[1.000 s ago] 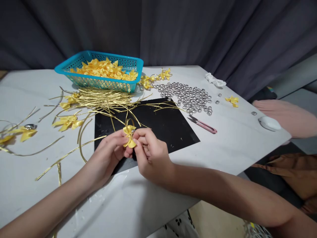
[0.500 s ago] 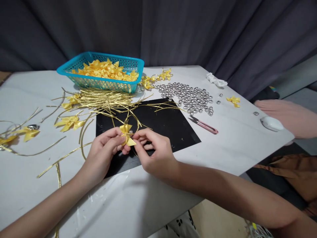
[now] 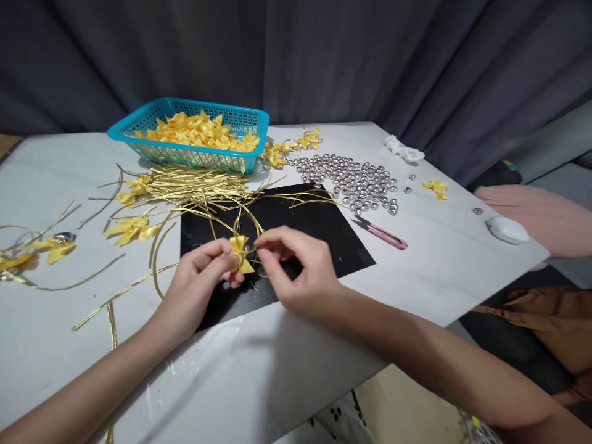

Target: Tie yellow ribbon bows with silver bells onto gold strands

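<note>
My left hand [image 3: 207, 271] pinches a yellow ribbon bow [image 3: 239, 253] over the black mat [image 3: 324, 240]. A small silvery bead shows at the bow's right side, and gold cord loops rise behind it. Just right of the bow, my right hand [image 3: 296, 262] is closed in a pinch on a gold cord [image 3: 253, 250] that runs out from the bow's middle. Fingertips hide part of the cord. Behind both hands lies a bundle of gold cords [image 3: 198, 188], some strands reaching onto the mat.
A blue basket [image 3: 185, 148] of yellow bows stands at the back. Silver beads [image 3: 349, 179] lie in a pile right of it, near pink thread snips [image 3: 382, 234]. Finished-looking bows with cord [image 3: 132, 229] lie left. A white computer mouse [image 3: 507, 229] sits by the right edge.
My right hand has moved a little to the right, away from the bow, with the cord drawn out between. My left hand and the bow have shifted slightly right.
</note>
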Tool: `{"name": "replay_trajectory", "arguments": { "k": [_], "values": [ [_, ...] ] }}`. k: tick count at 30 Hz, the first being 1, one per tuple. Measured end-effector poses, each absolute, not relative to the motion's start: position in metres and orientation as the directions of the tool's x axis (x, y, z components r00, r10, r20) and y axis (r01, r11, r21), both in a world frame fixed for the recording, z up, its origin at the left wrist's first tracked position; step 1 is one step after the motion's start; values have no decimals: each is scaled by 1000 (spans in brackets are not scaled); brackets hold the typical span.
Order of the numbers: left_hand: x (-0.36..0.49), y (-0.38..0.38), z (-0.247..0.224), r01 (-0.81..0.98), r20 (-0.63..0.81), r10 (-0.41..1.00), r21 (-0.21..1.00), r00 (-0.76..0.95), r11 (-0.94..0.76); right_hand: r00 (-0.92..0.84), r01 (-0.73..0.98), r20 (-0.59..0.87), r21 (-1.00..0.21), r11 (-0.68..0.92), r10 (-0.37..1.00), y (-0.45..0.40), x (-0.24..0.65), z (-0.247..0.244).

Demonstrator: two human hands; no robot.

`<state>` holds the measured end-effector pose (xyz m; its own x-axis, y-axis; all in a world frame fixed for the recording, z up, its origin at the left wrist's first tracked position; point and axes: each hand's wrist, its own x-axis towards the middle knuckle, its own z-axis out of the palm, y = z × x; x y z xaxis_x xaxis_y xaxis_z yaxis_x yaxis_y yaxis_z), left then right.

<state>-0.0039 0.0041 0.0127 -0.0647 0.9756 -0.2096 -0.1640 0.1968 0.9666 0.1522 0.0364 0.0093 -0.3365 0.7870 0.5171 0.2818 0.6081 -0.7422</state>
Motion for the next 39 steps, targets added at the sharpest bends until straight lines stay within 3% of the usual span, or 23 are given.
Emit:
{"name": "replay_trajectory", "arguments": {
  "k": [4,12,19,24,34,39],
  "values": [
    [-5,5,12,-119,-203,979,973,-12,200,-323,319,665,-593,739,673,43,158,19],
    [-9,5,9,-94,-160,986,982,41,164,-526,335,575,-538,774,627,44,155,17],
    [-13,8,6,-61,-165,977,983,136,175,-582,289,375,-734,615,721,52,156,22],
    [-14,9,8,-42,-155,981,986,120,161,-647,308,309,-731,609,697,53,152,23],
    [-20,11,6,-24,-151,969,987,197,158,-564,189,363,-817,544,742,50,143,24],
    [-19,12,7,-24,-167,963,984,211,176,-480,46,316,-923,383,818,56,144,36]
  ]
}}
